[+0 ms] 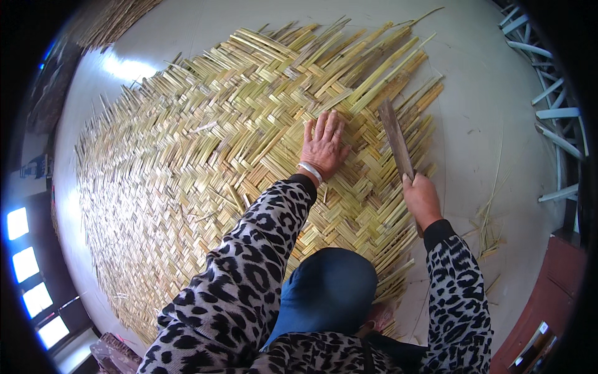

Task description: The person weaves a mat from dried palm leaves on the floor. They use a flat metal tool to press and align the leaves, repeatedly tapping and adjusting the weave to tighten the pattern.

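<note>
While the pale floor (pixel 486 112) spreads under everything, the biggest thing on it is a woven reed mat (pixel 205 168), yellow-green strips laid in a herringbone pattern, with loose unwoven ends fanning out at its far edge. Beyond the mat's right side stands a white slatted frame (pixel 554 93). Off the mat's near right edge lies a small scatter of reed scraps (pixel 489 230). On the mat's right part, the left hand (pixel 324 146) lies flat, palm down, fingers spread apart and pressing the weave, holding nothing; a silver bangle (pixel 310 171) circles its wrist. Just right of it, the right hand (pixel 422 198) is clamped round the lower end of a flat wooden beater (pixel 395 140), whose blade slants up across the mat's strips.
</note>
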`<action>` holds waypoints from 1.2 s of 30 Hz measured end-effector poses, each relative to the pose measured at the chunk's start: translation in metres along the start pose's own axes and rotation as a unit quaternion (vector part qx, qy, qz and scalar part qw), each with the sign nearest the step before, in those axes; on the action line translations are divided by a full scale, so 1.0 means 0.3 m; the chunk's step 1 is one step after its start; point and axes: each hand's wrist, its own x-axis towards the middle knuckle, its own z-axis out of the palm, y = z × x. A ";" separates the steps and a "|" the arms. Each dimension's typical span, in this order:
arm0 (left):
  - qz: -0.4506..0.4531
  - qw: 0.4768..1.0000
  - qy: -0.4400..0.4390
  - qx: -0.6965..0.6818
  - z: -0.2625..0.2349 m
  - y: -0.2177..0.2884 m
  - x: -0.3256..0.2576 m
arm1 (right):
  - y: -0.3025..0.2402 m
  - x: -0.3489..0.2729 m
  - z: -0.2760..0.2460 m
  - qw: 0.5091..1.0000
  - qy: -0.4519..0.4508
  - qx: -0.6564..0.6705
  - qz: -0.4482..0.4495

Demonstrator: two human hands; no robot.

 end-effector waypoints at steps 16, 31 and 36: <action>0.027 0.919 -0.275 0.282 -0.102 0.148 0.167 | 0.117 0.120 0.095 0.985 -0.171 0.017 -0.011; 0.005 0.886 -0.378 0.269 -0.115 0.185 0.265 | 0.088 0.044 0.027 0.964 -0.237 0.106 -0.061; 0.150 0.787 -0.519 0.298 -0.168 0.140 0.438 | 0.044 -0.124 -0.087 0.938 -0.110 0.302 -0.128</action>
